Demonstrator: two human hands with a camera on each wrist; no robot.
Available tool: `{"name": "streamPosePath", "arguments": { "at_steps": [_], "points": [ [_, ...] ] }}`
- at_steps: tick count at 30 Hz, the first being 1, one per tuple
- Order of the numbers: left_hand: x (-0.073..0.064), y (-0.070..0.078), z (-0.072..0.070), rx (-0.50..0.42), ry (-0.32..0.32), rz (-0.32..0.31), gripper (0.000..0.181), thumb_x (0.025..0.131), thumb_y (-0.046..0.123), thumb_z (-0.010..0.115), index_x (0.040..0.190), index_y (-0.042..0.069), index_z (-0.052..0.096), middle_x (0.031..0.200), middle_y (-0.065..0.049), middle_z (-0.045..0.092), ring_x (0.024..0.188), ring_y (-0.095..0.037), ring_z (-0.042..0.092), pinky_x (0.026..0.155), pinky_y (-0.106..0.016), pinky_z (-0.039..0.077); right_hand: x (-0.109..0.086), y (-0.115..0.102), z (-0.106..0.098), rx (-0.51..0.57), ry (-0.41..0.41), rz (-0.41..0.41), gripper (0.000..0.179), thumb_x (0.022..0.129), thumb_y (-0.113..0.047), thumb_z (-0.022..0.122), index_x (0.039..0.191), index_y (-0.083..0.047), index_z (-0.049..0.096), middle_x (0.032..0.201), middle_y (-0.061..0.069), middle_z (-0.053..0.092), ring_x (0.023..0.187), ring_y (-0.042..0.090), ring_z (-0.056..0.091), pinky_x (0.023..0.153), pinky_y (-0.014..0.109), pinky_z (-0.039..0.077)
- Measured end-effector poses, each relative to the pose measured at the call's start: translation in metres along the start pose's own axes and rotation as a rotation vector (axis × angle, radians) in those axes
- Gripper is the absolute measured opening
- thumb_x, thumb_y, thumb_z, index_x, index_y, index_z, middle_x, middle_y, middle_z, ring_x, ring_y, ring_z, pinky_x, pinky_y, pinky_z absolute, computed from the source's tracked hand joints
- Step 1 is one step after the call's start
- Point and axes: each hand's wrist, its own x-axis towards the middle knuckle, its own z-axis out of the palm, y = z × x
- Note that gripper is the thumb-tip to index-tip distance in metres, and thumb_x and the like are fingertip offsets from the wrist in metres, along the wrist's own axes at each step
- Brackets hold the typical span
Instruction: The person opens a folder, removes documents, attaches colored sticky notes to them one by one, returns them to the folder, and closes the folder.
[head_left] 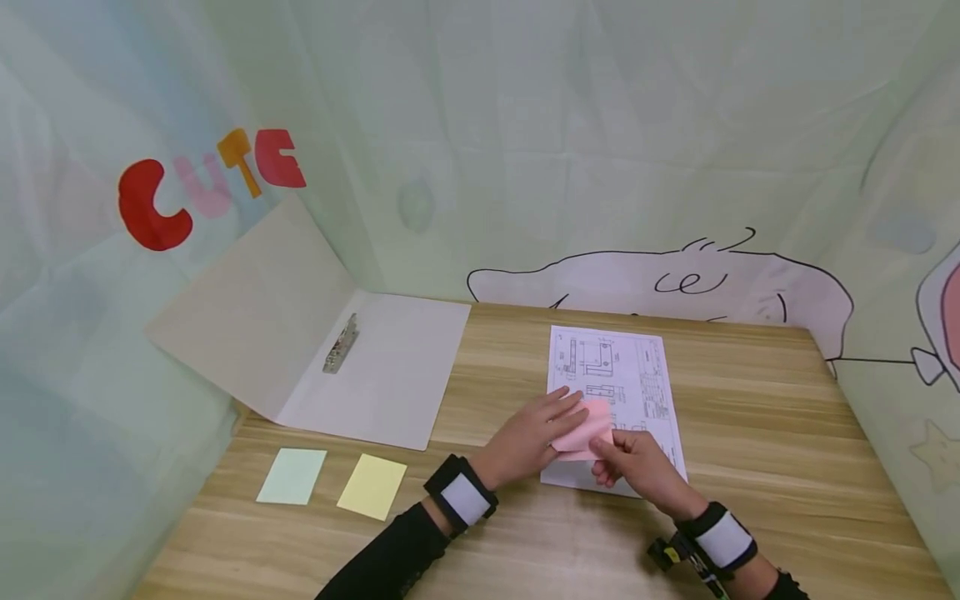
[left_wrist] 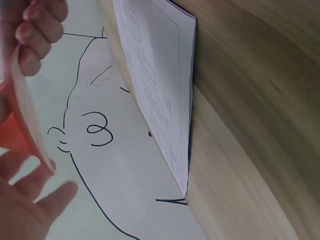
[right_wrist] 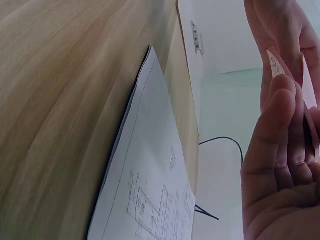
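A pink sticky note, bent so that two layers show at its lower edge, is held between both hands above a stack of printed drawing sheets. My left hand holds its left side, fingers spread across the top; the left thumb is mostly hidden. At the lower right corner, my right hand pinches the note between thumb and curled fingers. The left wrist view shows the note edge-on, raised off the sheets. In the right wrist view its folded layers stand apart.
An open folder with a metal clip lies at the left, its cover leaning against the printed backdrop. In front of it are a pale green sticky note and a yellow sticky note on the wooden table.
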Motion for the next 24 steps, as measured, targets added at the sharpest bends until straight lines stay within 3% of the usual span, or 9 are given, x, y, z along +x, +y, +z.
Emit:
{"name": "streamPosePath", "arguments": {
  "at_steps": [3, 7, 10, 15, 19, 24],
  "points": [
    [0.0023, 0.0003, 0.0008, -0.022, 0.020, 0.023, 0.045, 0.090, 0.015, 0.065, 0.134, 0.008, 0.054, 0.139, -0.006, 0.049, 0.130, -0.019, 0.041, 0.106, -0.025, 0.028, 0.0004, -0.0010, 0.0015, 0.004, -0.025, -0.029, 0.042, 0.097, -0.025, 0.055, 0.092, 0.016, 0.060, 0.072, 0.009, 0.065, 0.062, 0.015, 0.062, 0.060, 0.032, 0.054],
    [0.0032, 0.0009, -0.0005, -0.136, 0.082, -0.037, 0.038, 0.092, 0.011, 0.061, 0.129, 0.007, 0.058, 0.130, -0.004, 0.057, 0.122, -0.013, 0.050, 0.101, -0.022, 0.034, 0.0002, -0.0003, 0.0008, 0.001, -0.055, -0.077, 0.035, 0.096, -0.022, 0.056, 0.089, 0.012, 0.062, 0.073, 0.009, 0.066, 0.063, 0.014, 0.062, 0.060, 0.031, 0.053],
    [0.0033, 0.0012, -0.0013, -0.173, 0.125, -0.070, 0.034, 0.093, 0.011, 0.059, 0.127, 0.008, 0.061, 0.126, -0.004, 0.060, 0.117, -0.012, 0.054, 0.097, -0.021, 0.038, -0.0002, -0.0001, -0.0005, 0.002, -0.059, -0.078, 0.032, 0.096, -0.022, 0.057, 0.086, 0.008, 0.062, 0.073, 0.009, 0.066, 0.064, 0.014, 0.062, 0.060, 0.031, 0.053],
    [0.0043, 0.0016, -0.0004, -0.142, 0.145, -0.031, 0.032, 0.091, 0.012, 0.061, 0.123, 0.008, 0.063, 0.123, -0.004, 0.062, 0.116, -0.013, 0.055, 0.095, -0.022, 0.039, -0.0002, -0.0041, -0.0016, 0.008, -0.051, -0.069, 0.032, 0.097, -0.023, 0.055, 0.094, 0.008, 0.062, 0.078, 0.014, 0.067, 0.068, 0.016, 0.064, 0.064, 0.031, 0.053],
    [0.0051, 0.0033, -0.0010, -0.108, 0.164, -0.007, 0.032, 0.088, 0.009, 0.066, 0.119, 0.006, 0.065, 0.122, -0.004, 0.062, 0.117, -0.014, 0.055, 0.095, -0.023, 0.041, -0.0003, -0.0060, -0.0024, 0.052, -0.064, -0.095, 0.031, 0.099, -0.014, 0.049, 0.106, 0.014, 0.057, 0.087, 0.022, 0.065, 0.072, 0.016, 0.065, 0.067, 0.033, 0.054],
    [0.0067, 0.0047, -0.0004, -0.070, 0.201, -0.032, 0.029, 0.087, 0.007, 0.067, 0.116, 0.006, 0.068, 0.114, -0.003, 0.066, 0.110, -0.013, 0.059, 0.095, -0.031, 0.043, -0.0001, -0.0063, -0.0024, 0.089, -0.079, -0.075, 0.035, 0.100, -0.015, 0.048, 0.115, 0.016, 0.053, 0.092, 0.021, 0.066, 0.076, 0.018, 0.067, 0.069, 0.033, 0.054]
  ]
}}
